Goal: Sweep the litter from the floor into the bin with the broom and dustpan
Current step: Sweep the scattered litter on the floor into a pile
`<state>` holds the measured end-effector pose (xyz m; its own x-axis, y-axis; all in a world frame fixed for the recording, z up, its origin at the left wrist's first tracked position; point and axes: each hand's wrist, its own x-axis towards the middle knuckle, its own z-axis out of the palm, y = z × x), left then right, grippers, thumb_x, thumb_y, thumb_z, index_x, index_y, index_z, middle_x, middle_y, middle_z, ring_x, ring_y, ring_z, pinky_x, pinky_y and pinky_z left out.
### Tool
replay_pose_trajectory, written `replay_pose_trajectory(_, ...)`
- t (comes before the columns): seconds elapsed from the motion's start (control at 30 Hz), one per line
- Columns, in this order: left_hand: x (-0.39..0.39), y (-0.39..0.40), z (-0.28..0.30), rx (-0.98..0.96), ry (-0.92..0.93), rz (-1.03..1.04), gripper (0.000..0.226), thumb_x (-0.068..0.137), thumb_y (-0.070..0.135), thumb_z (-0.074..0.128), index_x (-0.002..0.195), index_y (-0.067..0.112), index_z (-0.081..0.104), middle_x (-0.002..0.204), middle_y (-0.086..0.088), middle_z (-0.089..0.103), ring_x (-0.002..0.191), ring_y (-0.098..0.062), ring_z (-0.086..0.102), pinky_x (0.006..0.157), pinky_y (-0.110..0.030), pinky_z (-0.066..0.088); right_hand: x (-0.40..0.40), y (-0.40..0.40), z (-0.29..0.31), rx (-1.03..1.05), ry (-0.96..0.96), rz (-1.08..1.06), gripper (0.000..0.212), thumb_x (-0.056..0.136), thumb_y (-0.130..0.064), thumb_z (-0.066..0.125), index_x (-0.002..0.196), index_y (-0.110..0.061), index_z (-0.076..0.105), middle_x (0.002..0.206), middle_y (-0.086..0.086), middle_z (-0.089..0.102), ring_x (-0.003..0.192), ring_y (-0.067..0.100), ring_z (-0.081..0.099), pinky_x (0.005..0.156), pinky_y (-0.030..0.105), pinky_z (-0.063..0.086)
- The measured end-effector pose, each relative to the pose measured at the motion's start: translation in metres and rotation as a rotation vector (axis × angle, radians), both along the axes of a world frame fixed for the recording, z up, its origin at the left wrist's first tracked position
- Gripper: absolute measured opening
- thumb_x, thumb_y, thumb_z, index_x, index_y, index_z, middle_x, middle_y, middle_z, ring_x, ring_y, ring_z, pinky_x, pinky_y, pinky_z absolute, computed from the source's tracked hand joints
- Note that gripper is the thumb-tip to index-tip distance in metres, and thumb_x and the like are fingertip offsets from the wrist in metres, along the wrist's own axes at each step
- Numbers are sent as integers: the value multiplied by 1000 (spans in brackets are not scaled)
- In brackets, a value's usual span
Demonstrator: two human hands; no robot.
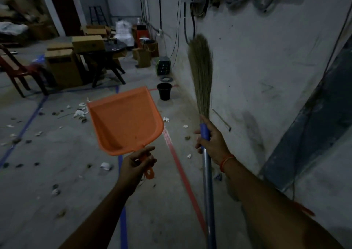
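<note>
- My left hand [136, 163] has its grip closed around the handle of the orange dustpan [124, 121]; the fingers curl over the handle just below the pan's rear edge.
- The dustpan is lifted off the floor [57, 172], its open mouth pointing away from me and tilted up. Nothing lies in the pan.
- My right hand [211, 140] has its grip closed around the broom [202, 73] at the blue sleeve where the metal shaft meets the bristles.
- The broom stands nearly upright with the bristle head up, close to the white wall [266, 58]; the shaft runs down past my right forearm to the lower frame edge.
- An orange thread band [225, 162] circles my right wrist.
- The litter [80, 113], white paper scraps and dark clumps, lies scattered on the floor, mostly to the left of and beyond the dustpan, with a few pieces between the dustpan and the broom.
- The black bin [164, 91] stands on the floor near the wall, beyond both hands, between the dustpan and the broom as seen from here. Its interior is too dark to tell the contents.
- Red and blue tape lines [179, 168] cross the floor beneath my hands.
- Cardboard boxes [64, 66], a dark round table [114, 46] and a red chair [21, 70] stand at the far left.
</note>
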<state>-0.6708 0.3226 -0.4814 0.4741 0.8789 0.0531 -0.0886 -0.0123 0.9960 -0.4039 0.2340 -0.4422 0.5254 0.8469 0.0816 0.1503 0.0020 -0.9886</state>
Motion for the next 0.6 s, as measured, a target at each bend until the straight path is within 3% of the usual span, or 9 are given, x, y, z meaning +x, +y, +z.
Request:
replay_pose_trajectory(0.13,-3,-1,-10,-20,12,8,27,93,4,67,118,12,73,92,-8,75,94,-37,73,90,-48,58,-11,-3,-19,-41,-27,-6,82,89,-2,65,146,-52,32,118,-2,60,79,24,69,61,33,59)
replay_pose_trajectory(0.27,-6,-3,-18,-64,23,9,25,94,5,66,117,13,74,95,-17,75,93,-35,72,89,-46,59,-23,-10,-44,-88,11,-32,78,87,4,63,139,-52,45,117,-2,62,88,23,69,66,33,60)
replay_pose_trajectory(0.37,-9,-5,-25,-62,41,6,25,93,7,67,116,15,74,95,-19,74,91,-34,72,88,-47,59,-34,-19,-66,-77,25,-35,58,84,10,60,120,-35,66,109,10,66,81,25,67,67,37,59)
replay_pose_trajectory(0.47,-13,-4,-33,-75,76,1,25,94,8,66,117,15,73,94,-21,73,90,-35,71,86,-48,59,-45,-31,-84,-93,65,-34,35,85,11,59,107,-14,69,102,21,64,70,20,65,66,41,59)
replay_pose_trajectory(0.6,-19,-3,-45,-101,94,-14,26,94,8,67,119,15,72,93,-17,73,91,-35,71,85,-44,59,-56,-46,-108,-152,105,-68,32,87,9,60,108,-15,68,93,15,64,66,18,66,66,42,59)
